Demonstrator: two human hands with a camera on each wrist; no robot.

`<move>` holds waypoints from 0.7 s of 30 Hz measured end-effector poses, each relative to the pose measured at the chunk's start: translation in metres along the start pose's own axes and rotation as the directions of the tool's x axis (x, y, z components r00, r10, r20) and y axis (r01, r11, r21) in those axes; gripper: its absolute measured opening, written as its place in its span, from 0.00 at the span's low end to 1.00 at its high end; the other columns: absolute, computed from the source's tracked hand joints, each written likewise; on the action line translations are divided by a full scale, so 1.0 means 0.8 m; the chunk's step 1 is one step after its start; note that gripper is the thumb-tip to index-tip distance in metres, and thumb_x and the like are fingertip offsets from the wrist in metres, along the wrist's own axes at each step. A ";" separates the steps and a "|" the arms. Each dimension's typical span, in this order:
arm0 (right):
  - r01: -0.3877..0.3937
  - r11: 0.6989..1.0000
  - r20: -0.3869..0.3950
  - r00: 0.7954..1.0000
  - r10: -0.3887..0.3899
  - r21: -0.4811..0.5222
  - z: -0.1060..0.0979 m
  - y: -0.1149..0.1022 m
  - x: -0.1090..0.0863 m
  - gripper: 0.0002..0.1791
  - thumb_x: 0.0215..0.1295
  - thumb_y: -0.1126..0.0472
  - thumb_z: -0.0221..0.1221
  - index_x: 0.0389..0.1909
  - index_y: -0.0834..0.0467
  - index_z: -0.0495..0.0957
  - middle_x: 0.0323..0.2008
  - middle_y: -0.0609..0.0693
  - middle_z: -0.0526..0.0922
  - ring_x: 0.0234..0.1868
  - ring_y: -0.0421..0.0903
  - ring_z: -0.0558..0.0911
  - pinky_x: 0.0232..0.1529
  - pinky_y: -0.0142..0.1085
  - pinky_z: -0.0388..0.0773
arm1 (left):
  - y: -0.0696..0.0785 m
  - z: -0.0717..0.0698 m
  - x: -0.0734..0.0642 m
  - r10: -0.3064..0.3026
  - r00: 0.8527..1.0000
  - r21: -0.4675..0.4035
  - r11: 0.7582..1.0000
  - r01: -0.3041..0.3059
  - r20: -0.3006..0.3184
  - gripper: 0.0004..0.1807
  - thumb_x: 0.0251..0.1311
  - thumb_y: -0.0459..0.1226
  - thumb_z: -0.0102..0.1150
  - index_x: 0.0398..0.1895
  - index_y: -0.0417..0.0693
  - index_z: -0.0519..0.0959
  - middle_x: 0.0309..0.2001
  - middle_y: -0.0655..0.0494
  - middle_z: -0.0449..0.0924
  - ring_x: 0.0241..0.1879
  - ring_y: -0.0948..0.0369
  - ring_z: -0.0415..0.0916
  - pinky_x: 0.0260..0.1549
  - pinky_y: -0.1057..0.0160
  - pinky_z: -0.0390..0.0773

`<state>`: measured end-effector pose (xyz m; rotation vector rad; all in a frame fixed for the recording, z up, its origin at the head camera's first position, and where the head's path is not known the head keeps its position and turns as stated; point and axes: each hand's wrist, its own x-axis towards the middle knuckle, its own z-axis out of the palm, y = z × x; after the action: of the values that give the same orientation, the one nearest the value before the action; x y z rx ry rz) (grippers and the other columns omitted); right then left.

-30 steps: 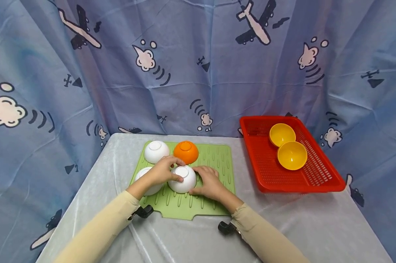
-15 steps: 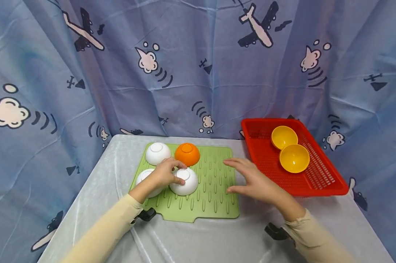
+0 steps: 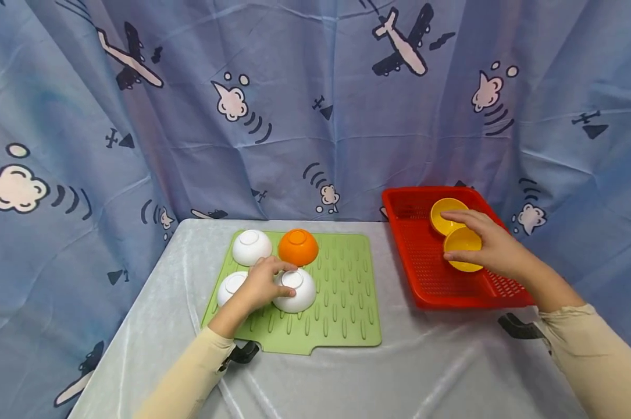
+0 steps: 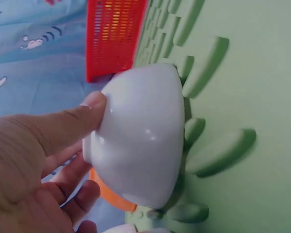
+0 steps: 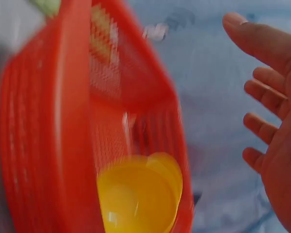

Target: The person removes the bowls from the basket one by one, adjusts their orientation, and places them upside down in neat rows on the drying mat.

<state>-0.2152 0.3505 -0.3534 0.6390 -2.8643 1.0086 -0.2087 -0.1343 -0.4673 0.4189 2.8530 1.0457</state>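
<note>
My left hand (image 3: 263,285) holds an upturned white bowl (image 3: 303,295) near its foot, thumb on the near side and fingers behind. That bowl (image 4: 140,136) sits rim down on a green drying mat (image 3: 346,291). Over the red basket (image 3: 406,267) is my right hand (image 3: 498,247), fingers apart and holding nothing. Two yellow bowls stand mouth up in the basket: a front one (image 3: 463,240) partly hidden by the hand, and a back one (image 3: 439,220). In the right wrist view, the right hand (image 5: 281,111) is apart from the yellow bowls (image 5: 136,199).
An upturned orange bowl (image 3: 298,247) and a white bowl (image 3: 252,248) stand at the mat's back left. Another white bowl (image 3: 230,285) is partly behind the left hand. A patterned blue curtain (image 3: 273,105) closes off the back of the table (image 3: 388,372).
My right hand has let go of the white bowl and moved right, across the mat to above the red basket. The left hand has stayed at the white bowl.
</note>
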 end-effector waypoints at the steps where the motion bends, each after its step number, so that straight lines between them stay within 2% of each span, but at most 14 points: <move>1: 0.006 1.000 0.001 1.000 -0.006 -0.010 -0.004 0.012 0.003 0.43 0.54 0.58 0.77 0.71 0.51 0.71 0.72 0.59 0.66 0.74 0.63 0.58 0.72 0.63 0.56 | 0.000 0.002 -0.002 0.000 1.000 0.008 1.000 0.000 -0.005 0.31 0.43 0.44 0.83 0.56 0.57 0.86 0.44 0.61 0.79 0.50 0.55 0.70 0.56 0.50 0.65; 2: 0.017 1.000 0.001 1.000 -0.017 -0.024 -0.007 0.024 0.005 0.42 0.53 0.59 0.77 0.70 0.52 0.72 0.72 0.59 0.67 0.73 0.61 0.59 0.75 0.54 0.58 | 0.000 0.003 -0.003 0.000 1.000 0.012 1.000 0.000 -0.010 0.31 0.44 0.44 0.83 0.56 0.56 0.86 0.44 0.61 0.79 0.50 0.55 0.69 0.55 0.50 0.64; 5: 0.041 0.997 0.026 0.999 -0.039 -0.061 -0.014 0.057 0.015 0.41 0.52 0.61 0.77 0.69 0.55 0.74 0.70 0.60 0.70 0.70 0.61 0.61 0.70 0.50 0.60 | 0.001 0.005 -0.009 -0.012 1.000 0.007 1.000 0.012 -0.026 0.31 0.44 0.43 0.83 0.56 0.56 0.86 0.45 0.60 0.80 0.49 0.56 0.69 0.54 0.51 0.65; 7: 0.057 0.994 0.056 0.997 -0.052 -0.091 -0.018 0.075 0.020 0.40 0.52 0.61 0.78 0.68 0.57 0.74 0.69 0.62 0.71 0.69 0.62 0.63 0.69 0.53 0.61 | 0.001 0.005 -0.011 -0.017 0.999 0.002 1.000 0.017 -0.033 0.31 0.44 0.43 0.83 0.57 0.56 0.86 0.46 0.59 0.80 0.50 0.56 0.69 0.55 0.50 0.64; 9: 0.049 0.992 0.098 0.994 -0.037 -0.114 -0.021 0.087 0.023 0.40 0.51 0.61 0.78 0.67 0.58 0.75 0.68 0.64 0.72 0.69 0.67 0.62 0.63 0.70 0.57 | 0.001 0.005 -0.012 -0.014 0.999 0.011 1.000 0.015 -0.037 0.31 0.45 0.44 0.82 0.58 0.56 0.85 0.48 0.59 0.81 0.51 0.55 0.69 0.56 0.50 0.64; 10: 0.041 0.990 0.119 0.993 -0.025 -0.131 -0.022 0.092 0.025 0.40 0.50 0.60 0.78 0.67 0.58 0.75 0.68 0.64 0.72 0.69 0.68 0.62 0.63 0.72 0.55 | 0.000 0.005 -0.013 -0.012 0.999 0.020 1.000 0.013 -0.041 0.31 0.45 0.44 0.82 0.58 0.56 0.85 0.49 0.58 0.81 0.51 0.55 0.69 0.56 0.50 0.64; 15: 0.020 0.972 0.202 0.979 0.029 -0.234 -0.023 0.102 0.034 0.41 0.50 0.56 0.78 0.68 0.56 0.75 0.68 0.63 0.73 0.70 0.68 0.62 0.64 0.73 0.50 | 0.001 0.004 -0.016 -0.013 0.999 0.077 0.997 0.016 -0.041 0.32 0.48 0.45 0.81 0.60 0.55 0.84 0.51 0.57 0.81 0.51 0.55 0.68 0.54 0.50 0.62; 21: -0.015 0.949 0.242 0.966 0.096 -0.316 -0.026 0.118 0.038 0.40 0.51 0.53 0.78 0.66 0.58 0.76 0.68 0.65 0.72 0.69 0.70 0.63 0.64 0.72 0.49 | 0.003 0.002 -0.011 0.016 0.999 0.105 0.994 -0.012 -0.033 0.31 0.50 0.46 0.79 0.61 0.56 0.84 0.51 0.57 0.80 0.51 0.55 0.67 0.53 0.51 0.61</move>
<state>-0.2822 0.4183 -0.3877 0.7063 -3.1806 0.4845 -0.1997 -0.1340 -0.4668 0.4333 2.9488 0.9167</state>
